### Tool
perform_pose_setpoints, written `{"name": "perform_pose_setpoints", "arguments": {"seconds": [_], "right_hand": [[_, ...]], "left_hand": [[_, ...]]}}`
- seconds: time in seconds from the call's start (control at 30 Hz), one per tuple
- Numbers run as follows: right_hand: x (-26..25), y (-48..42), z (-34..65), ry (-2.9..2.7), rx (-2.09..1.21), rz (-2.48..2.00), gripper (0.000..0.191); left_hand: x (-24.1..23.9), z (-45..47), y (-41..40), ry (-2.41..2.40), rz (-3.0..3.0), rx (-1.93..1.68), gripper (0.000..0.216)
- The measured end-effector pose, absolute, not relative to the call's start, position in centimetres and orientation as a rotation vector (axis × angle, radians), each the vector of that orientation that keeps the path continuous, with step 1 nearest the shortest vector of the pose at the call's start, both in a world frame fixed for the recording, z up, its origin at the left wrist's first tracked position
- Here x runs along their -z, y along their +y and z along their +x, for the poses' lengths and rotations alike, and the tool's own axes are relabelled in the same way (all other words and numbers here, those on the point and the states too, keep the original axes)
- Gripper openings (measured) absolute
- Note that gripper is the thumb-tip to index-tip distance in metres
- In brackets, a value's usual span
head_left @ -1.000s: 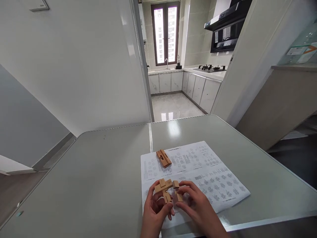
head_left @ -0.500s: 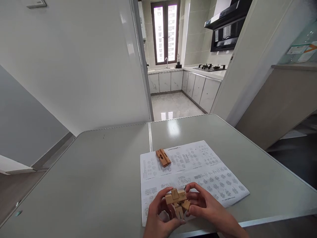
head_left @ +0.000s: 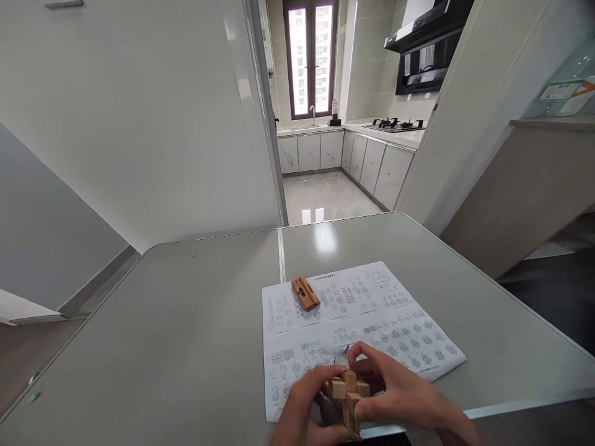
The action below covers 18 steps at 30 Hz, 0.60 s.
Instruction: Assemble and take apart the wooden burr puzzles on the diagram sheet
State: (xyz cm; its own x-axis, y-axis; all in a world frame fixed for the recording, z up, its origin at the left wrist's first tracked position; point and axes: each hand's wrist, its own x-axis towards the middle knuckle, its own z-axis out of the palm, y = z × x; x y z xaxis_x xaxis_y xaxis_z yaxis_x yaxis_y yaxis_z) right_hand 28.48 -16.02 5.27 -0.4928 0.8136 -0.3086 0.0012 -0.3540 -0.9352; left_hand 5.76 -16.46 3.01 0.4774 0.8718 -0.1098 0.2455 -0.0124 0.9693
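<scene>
Between my two hands, over the near edge of the paper, is a wooden interlocking puzzle (head_left: 351, 396) made of crossed, notched blocks. My left hand (head_left: 310, 406) grips it from the left, with fingers over the top and the thumb low down. From the right, my right hand (head_left: 388, 390) pinches it, its thumb against the front and its index finger curled at the back. Under the hands lies an instruction sheet (head_left: 334, 322) printed with rows of small diagrams. Loose notched wooden pieces (head_left: 305, 293) rest side by side on the sheet's upper left part.
The grey-green table (head_left: 209, 334) has a light seam (head_left: 281, 257) running away from me. Past its far edge a doorway opens onto a kitchen with white cabinets (head_left: 309, 153) and a gas stove (head_left: 397, 125). A white wall panel (head_left: 176, 124) stands at the left.
The puzzle has turned in my hands and shifted slightly right and down, showing other block ends. My left fingers have moved right across its top. The loose pieces stay put on the sheet.
</scene>
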Motion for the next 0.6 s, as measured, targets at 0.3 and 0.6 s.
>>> {"name": "perform_pose_setpoints", "arguments": {"seconds": [0.3,0.6], "right_hand": [[-5.4,-16.3,26.5,-1.505,-1.517,-1.13,0.036],[-4.1,-16.7,25.8,-1.634,-1.361,-1.199,0.037]], "left_hand": [[-2.5,5.4,-16.3,1.027,1.171,-0.895,0.073],[-2.7,5.4,-16.5,1.034,1.251,-0.935,0.066]]}}
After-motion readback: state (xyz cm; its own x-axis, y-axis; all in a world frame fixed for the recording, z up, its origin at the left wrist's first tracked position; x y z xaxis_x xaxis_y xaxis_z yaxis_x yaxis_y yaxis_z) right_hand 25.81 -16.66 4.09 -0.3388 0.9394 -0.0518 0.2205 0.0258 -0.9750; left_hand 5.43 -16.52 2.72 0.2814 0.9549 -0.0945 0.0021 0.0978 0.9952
